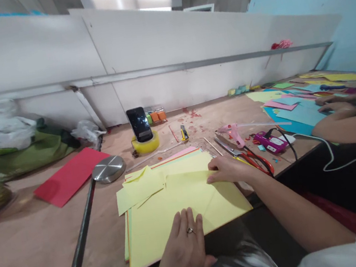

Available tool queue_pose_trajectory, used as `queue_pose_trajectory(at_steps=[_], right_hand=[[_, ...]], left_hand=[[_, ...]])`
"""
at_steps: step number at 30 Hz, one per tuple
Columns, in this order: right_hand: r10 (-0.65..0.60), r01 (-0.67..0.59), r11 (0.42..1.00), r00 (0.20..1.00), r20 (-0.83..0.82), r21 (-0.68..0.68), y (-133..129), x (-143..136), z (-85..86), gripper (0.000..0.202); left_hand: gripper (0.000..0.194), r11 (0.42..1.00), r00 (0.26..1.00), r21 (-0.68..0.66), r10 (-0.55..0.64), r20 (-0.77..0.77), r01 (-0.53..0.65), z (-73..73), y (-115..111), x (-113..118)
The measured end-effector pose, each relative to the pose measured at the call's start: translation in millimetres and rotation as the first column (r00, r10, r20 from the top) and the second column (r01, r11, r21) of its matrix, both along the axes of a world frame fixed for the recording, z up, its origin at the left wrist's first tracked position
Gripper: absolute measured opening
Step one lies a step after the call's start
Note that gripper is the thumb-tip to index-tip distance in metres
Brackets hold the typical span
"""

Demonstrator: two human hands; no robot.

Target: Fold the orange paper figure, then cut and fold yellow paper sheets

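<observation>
My left hand (186, 244), with a ring on one finger, lies flat with its fingers stretched over the near edge of a stack of yellow paper (156, 235). At the right side of the stack, my right hand (225, 171) has thumb and fingertips at the top corner of a yellow sheet (189, 189). Whether it pinches that corner or only rests there is hard to tell. Smaller cut yellow pieces (142, 185) lie on the stack's upper left. Orange, green and pink edges show beneath the yellow.
Scissors (256, 162), a pink glue gun (234, 134) and a purple power strip (270, 142) lie to the right. Behind are a cutter (183, 132) and a phone (139, 123) on yellow tape (146, 143). A metal stand (108, 168) and red paper (70, 176) are left. Another person's hands are far right.
</observation>
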State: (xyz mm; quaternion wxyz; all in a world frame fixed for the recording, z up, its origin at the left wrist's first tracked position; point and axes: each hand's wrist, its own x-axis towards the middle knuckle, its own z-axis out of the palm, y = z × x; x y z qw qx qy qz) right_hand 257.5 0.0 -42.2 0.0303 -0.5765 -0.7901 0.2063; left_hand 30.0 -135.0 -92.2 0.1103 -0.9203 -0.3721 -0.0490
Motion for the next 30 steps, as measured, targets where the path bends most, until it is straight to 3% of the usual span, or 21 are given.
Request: queue_pose_trajectory(at_steps=[5, 15, 18, 22, 23, 25, 28, 30], right_hand=[[0.013, -0.011, 0.998, 0.999, 0.035, -0.054, 4, -2, 6.7, 0.033], [0.051, -0.048, 0.996, 0.998, 0.031, -0.077, 7, -1, 11.8, 0.03], [0.077, -0.078, 0.996, 0.997, -0.023, -0.042, 11, -6, 11.0, 0.019], [0.187, -0.193, 0.981, 0.974, -0.131, -0.036, 17, -24, 10.3, 0.027], [0.217, -0.224, 0.974, 0.964, -0.157, -0.032, 17, -29, 11.1, 0.022], [0.267, -0.273, 0.962, 0.939, -0.216, 0.002, 13, -35, 14.6, 0.016], [0.339, -0.309, 0.941, 0.876, -0.344, 0.139, 2, -34, 22.8, 0.015], [0.475, -0.34, 0.873, 0.757, -0.448, 0.35, -7, -29, 26.6, 0.013]], left_hand=[[0.064, 0.995, 1.0, 0.101, -0.001, -0.028, 0.004, -11.7, -12, -7], [0.045, 0.99, 0.996, 0.137, -0.025, -0.08, 0.036, -7.9, -21, -26], [0.042, 0.991, 0.999, 0.133, -0.031, -0.007, 0.032, -4.1, -17, -28], [0.033, 0.989, 0.979, 0.133, -0.087, 0.184, 0.062, 4.4, -7, -29], [0.035, 0.989, 0.966, 0.142, -0.073, 0.248, 0.038, 6.2, -4, -30], [0.047, 0.978, 0.911, 0.159, 0.061, 0.408, -0.137, 8.6, 2, -35], [0.076, 0.898, 0.723, 0.091, 0.282, 0.631, -0.43, 11.5, 12, -48], [0.069, 0.914, 0.678, 0.049, 0.262, 0.687, -0.402, 15.0, 16, -59]])
